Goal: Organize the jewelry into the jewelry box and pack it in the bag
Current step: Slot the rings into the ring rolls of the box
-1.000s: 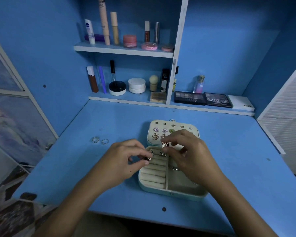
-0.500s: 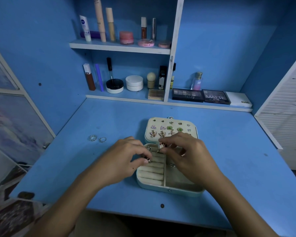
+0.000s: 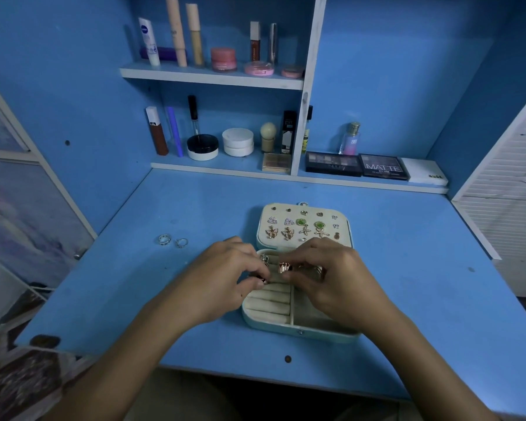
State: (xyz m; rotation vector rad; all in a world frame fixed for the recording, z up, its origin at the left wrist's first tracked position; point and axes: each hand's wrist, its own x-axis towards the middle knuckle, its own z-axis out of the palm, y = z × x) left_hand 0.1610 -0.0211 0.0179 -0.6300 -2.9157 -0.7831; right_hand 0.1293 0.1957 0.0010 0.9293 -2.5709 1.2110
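We have a single wide-angle view from the person's head, looking forward and down, close over the blue painted desk (image 3: 407,284). Both forearms enter from the bottom edge. It faces the blue back wall with white-edged shelves (image 3: 213,79), whose straight lines bow outward near the borders.

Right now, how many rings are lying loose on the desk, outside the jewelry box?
2. Both lie left of the jewelry box: a wider ring and, just right of it, a thinner ring. The hands may hide others.
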